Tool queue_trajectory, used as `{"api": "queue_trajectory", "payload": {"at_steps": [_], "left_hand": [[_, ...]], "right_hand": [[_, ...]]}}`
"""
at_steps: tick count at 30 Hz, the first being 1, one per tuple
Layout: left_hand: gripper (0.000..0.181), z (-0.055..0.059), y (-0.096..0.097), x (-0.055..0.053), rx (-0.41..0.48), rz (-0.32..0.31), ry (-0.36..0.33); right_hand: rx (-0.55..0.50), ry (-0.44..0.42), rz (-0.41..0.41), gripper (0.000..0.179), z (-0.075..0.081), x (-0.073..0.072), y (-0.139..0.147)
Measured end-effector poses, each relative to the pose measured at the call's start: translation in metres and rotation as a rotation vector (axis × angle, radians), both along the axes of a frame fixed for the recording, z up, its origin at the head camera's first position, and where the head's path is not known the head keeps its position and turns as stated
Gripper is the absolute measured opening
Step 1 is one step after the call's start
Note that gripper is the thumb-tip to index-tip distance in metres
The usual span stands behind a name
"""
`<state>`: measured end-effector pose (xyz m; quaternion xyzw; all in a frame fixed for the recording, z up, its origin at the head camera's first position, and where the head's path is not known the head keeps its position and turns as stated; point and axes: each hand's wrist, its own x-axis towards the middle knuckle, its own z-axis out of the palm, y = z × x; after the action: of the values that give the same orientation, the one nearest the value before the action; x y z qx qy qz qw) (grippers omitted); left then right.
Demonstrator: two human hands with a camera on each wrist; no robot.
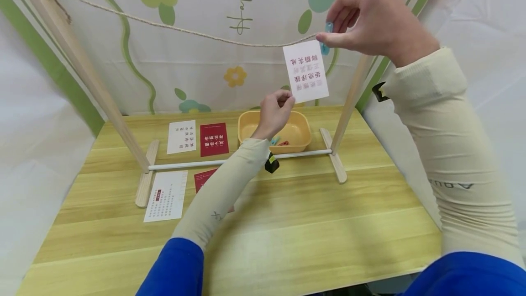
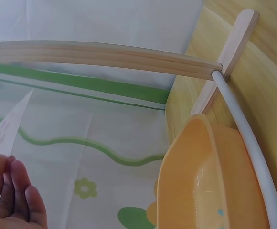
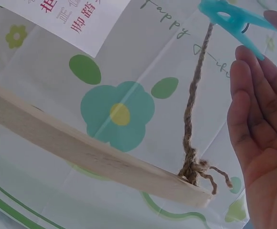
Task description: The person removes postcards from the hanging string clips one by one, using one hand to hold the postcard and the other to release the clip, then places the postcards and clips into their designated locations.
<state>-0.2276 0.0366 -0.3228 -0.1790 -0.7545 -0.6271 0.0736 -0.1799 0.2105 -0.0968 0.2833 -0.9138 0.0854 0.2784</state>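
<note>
A white card [image 1: 306, 68] with printed red characters hangs just under the twine [image 1: 197, 36]. My left hand [image 1: 273, 114] pinches the card's lower left corner between thumb and fingers. Up at the twine's right part, my right hand [image 1: 384, 22] grips a light blue clothespin [image 3: 227, 13] by its handles, thumb on one side and fingers on the other. The clothespin's nose is at the twine in the right wrist view. Whether it bites the card too, I cannot tell. In the left wrist view, only the card's edge [image 2: 12, 126] shows above the fingertips.
A wooden frame [image 1: 88, 72] carries the twine, with a white rod [image 1: 186, 166] low across it. Behind the rod, a yellow basin [image 1: 302, 127] holds blue and red clothespins. White cards [image 1: 181, 137] and red cards [image 1: 214, 140] lie on the table's left side.
</note>
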Motion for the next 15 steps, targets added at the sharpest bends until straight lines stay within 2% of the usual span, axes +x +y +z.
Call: {"api": "queue_trajectory", "payload": {"at_steps": [7, 12, 15], "left_hand": [[0.018, -0.007, -0.012, 0.005, 0.038, -0.017, -0.056], [0.018, -0.011, -0.018, 0.007, 0.029, -0.015, -0.072], [0.019, -0.012, -0.022, 0.009, 0.026, -0.013, -0.086]], "right_hand": [[0.002, 0.003, 0.054, 0.024, -0.008, -0.004, 0.001], [-0.001, -0.031, 0.043, 0.024, -0.014, -0.004, 0.002], [0.000, -0.027, 0.069, 0.024, -0.017, -0.006, 0.002]]}}
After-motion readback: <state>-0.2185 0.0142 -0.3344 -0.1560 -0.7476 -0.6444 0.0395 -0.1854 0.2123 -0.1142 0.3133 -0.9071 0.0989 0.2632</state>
